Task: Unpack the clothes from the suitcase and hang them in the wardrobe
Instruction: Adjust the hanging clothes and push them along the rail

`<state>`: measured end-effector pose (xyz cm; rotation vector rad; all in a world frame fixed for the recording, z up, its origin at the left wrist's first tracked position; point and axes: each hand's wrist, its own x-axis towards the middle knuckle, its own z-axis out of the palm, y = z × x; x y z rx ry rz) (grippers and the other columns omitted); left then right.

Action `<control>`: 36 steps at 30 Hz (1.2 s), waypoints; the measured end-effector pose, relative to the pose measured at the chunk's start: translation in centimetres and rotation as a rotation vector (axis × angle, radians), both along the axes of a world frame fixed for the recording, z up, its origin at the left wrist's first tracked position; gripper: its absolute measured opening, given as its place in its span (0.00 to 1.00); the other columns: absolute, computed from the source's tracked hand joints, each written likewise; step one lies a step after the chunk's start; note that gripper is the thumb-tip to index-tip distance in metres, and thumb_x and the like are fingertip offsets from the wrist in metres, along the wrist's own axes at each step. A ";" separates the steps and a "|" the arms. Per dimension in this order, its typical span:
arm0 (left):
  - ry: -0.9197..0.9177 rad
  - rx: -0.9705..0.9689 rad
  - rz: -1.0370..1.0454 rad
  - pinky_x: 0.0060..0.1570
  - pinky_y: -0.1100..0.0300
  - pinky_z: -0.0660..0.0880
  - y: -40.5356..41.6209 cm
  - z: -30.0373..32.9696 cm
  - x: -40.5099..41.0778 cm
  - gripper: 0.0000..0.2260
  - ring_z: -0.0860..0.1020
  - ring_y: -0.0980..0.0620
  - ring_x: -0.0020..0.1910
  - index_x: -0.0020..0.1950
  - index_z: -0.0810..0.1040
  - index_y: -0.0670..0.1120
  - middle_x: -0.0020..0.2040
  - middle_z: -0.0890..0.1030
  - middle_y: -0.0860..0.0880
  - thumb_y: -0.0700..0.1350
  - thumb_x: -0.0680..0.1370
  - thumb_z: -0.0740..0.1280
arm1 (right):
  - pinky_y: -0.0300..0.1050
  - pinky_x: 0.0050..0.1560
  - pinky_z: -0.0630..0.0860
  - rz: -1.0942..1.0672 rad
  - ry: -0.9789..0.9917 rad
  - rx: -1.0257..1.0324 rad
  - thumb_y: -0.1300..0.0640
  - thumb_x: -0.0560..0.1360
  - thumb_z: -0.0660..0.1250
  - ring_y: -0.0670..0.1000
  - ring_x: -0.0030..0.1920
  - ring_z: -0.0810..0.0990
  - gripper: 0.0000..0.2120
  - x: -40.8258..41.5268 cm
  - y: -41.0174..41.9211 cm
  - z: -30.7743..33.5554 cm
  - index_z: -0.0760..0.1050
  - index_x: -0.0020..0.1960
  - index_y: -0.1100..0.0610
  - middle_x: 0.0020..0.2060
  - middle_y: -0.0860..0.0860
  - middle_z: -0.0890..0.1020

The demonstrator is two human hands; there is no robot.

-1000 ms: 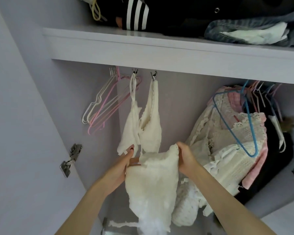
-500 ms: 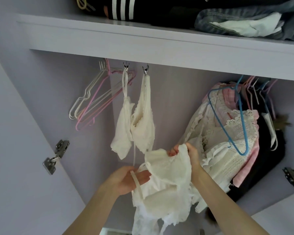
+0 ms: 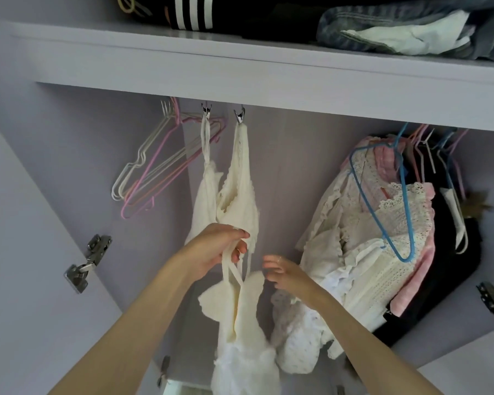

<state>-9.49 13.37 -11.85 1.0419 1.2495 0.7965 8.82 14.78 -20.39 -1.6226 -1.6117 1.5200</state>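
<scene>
Inside the open wardrobe, my left hand grips the thin straps of a cream knitted top, which dangles below it. My right hand hovers just right of the top's upper edge with fingers loosely curled, holding nothing that I can see. Behind the hands, another cream lace garment hangs from two metal clips under the shelf. Several bare pink and white hangers hang to the left.
A bunch of white, pink and black clothes with a blue hanger fills the right side. Folded jeans and dark clothes lie on the shelf above. Door hinges stick out at left and right.
My left hand rose and now holds the top by its straps, so it hangs long instead of bunched. My right hand let go of the fabric and dropped slightly.
</scene>
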 end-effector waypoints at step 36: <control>-0.099 0.262 0.473 0.35 0.61 0.69 -2.8 2.7 -14.5 0.16 0.67 0.53 0.27 0.32 0.71 0.44 0.26 0.70 0.51 0.40 0.80 0.57 | 0.44 0.49 0.77 0.202 0.288 0.074 0.68 0.77 0.58 0.53 0.43 0.78 0.09 -21.8 10.4 8.9 0.75 0.50 0.60 0.43 0.55 0.79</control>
